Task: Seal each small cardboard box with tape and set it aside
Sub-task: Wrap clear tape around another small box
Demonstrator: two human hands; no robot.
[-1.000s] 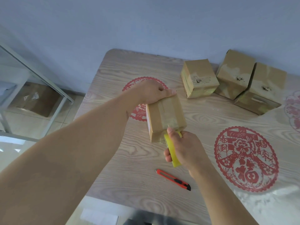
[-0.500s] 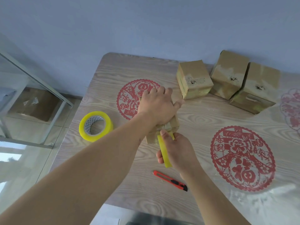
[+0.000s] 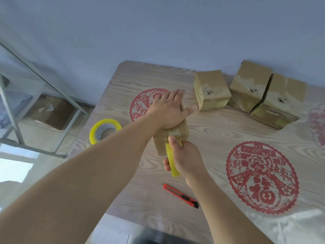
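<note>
Nearest the table's front edge, a red utility knife (image 3: pixel 180 196) is seen lying flat, untouched, just short of the right hand (image 3: pixel 184 158). That hand's fingers are curled round a yellow tape roll (image 3: pixel 171 160), thumb pressed up against the near face of the cardboard box (image 3: pixel 173 136). Tape is seen running from the roll onto the box's near top edge, wrinkled there.

Across the box top, the left hand (image 3: pixel 168 110) is laid flat, fingers straight and together, thumb spread to the right. One second ago this hand was cupped over the far top edge, with the box top exposed; half a second ago it was already on top. The strip is judged to be under smoothing now, so the seal is likely near done, with cutting or tearing still ahead.

Left of the box, a second yellow tape roll (image 3: pixel 104 130) stands close to the table's left edge; it was hidden behind the forearm a second ago. Care is called for there, since little margin is left.

Farther back right, three finished boxes (image 3: pixel 212 91) are grouped near the wall, the two rightmost touching. Bare tabletop (image 3: pixel 219 131) is seen between the worked box and that group: room enough, by judgement, for setting this one aside. Red paper-cut decals (image 3: pixel 262 176) lie flat and pose no obstruction.
</note>
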